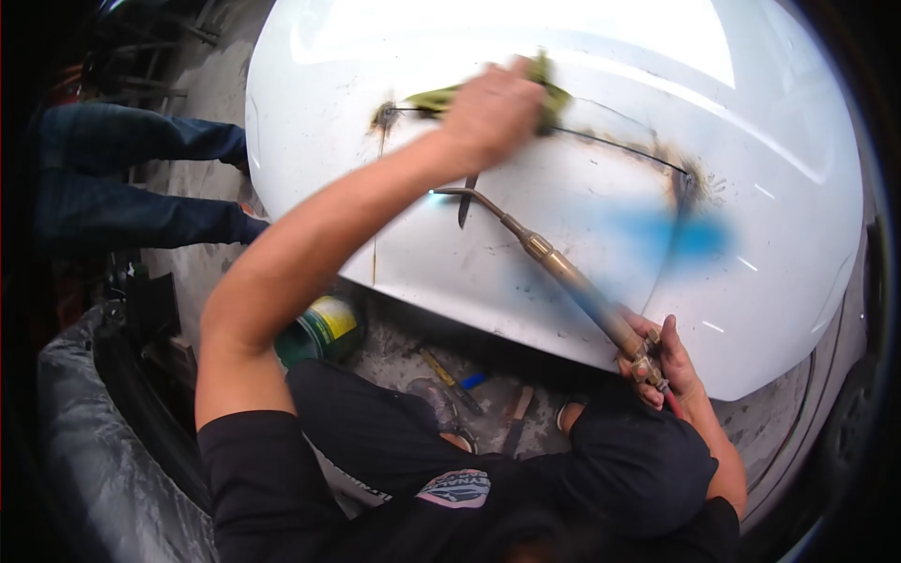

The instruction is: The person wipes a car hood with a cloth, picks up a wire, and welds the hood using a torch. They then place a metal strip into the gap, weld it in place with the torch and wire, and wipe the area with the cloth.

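Note:
My left hand, blurred by motion, is closed on a green cloth pressed against a white car hood. Beneath the cloth runs a thin dark line with scorched spots at its ends. My right hand grips a brass gas torch by its valve end, near a red hose. The torch's bent nozzle points left under my left forearm, with a small bluish-white glow at its tip. A dark narrow strip or slot shows beside the nozzle.
Another person's legs in jeans are at the left. A green and yellow can stands below the hood's edge. A yellow-handled tool, a blue item and a scraper-like tool lie on the floor. Plastic sheeting covers something at left.

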The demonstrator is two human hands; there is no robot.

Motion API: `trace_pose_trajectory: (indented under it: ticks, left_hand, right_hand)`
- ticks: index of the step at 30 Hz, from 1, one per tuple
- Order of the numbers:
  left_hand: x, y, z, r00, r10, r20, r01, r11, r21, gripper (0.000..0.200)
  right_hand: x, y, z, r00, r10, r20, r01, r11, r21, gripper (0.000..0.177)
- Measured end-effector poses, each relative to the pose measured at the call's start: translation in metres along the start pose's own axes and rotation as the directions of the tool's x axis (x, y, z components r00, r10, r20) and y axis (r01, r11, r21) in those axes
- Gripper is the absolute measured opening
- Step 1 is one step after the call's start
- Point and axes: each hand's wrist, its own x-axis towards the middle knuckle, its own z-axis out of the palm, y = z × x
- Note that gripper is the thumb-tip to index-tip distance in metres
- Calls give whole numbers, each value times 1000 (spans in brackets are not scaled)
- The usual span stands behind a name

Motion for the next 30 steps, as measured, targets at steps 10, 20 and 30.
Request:
trace_pose_trajectory:
  ticks: [10, 20, 30]
  left_hand:
    - [-37, -58, -5, 998, 15, -57, -7, 991, 130, 13]
    - [11, 41, 1, 936, 310, -169, -323, 944, -58, 14]
    - [-78, -168, -26, 989, -103, 102, 39, 868, 496, 14]
  right_hand:
    - [1, 1, 0, 1000, -12, 0, 12, 999, 41, 95]
    - [2, 1, 2, 1000, -10, -15, 11, 1000, 26, 96]
    - [0, 1, 2, 999, -5, -37, 8, 998, 63, 97]
